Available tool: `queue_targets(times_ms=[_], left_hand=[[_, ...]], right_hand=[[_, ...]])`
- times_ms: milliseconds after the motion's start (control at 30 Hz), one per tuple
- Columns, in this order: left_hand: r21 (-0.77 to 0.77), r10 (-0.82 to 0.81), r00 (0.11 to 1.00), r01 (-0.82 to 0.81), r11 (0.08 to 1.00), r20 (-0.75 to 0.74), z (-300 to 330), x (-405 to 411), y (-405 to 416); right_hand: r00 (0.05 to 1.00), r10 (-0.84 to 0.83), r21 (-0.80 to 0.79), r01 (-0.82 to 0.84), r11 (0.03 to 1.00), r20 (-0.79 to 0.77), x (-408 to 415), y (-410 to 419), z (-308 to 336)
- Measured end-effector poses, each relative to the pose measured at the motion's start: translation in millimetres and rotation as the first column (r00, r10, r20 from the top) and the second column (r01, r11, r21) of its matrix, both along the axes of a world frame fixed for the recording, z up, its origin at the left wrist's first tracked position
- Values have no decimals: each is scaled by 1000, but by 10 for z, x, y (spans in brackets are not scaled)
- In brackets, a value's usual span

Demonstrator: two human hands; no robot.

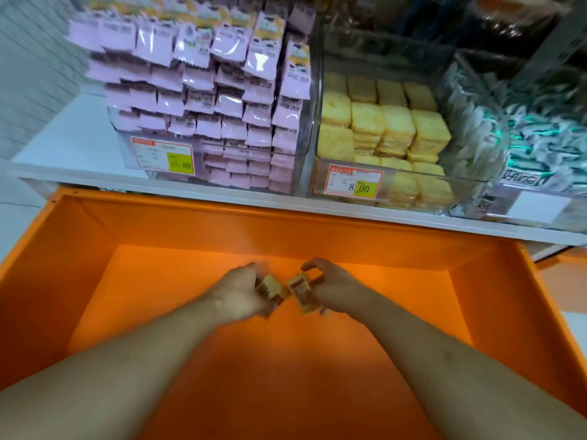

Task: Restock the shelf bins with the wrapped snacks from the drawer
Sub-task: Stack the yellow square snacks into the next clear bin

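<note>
Both my hands reach down into the open orange drawer (95, 281). My left hand (238, 292) grips a small yellow-brown wrapped snack (270, 289). My right hand (333, 289) grips a second wrapped snack (301, 292) of the same kind. The two snacks almost touch near the drawer's middle, above its floor. Motion blur softens the hands and snacks. On the white shelf (63, 144) above, a clear bin (317, 179) holds stacked yellow wrapped snacks (397, 131).
To the left of the yellow bin stands a clear bin piled high with pink packets (203, 90). A bin of silver-green packets (540, 147) stands at the right. Price tags (355, 182) hang on the bin fronts. The drawer's walls rise on all sides of my hands.
</note>
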State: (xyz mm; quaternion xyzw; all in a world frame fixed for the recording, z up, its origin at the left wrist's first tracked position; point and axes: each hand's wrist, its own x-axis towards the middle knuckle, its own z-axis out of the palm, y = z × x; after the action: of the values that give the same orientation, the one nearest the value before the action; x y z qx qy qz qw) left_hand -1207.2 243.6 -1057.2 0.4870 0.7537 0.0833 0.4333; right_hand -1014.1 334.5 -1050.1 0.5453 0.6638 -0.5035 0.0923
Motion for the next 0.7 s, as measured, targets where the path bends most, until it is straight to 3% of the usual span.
queue_targets(times_ms=[133,300,533,700], left_hand=[[19,69,967,-76,997,247,564,89,54],[47,114,873,-154,987,474,1393,274,-67],[188,49,791,-204,961,610,2203,620,-280],[187,167,697,-402,896,697,2368,615,-179]], right_hand=[[979,-130,-17,129,992,-155,164,-24,778],[886,-249,-61,246,967,-392,414,-314,1612],[703,-327,-114,333,936,-631,568,-675,2173],[631,-391,-82,460,884,-671,628,-551,2343]])
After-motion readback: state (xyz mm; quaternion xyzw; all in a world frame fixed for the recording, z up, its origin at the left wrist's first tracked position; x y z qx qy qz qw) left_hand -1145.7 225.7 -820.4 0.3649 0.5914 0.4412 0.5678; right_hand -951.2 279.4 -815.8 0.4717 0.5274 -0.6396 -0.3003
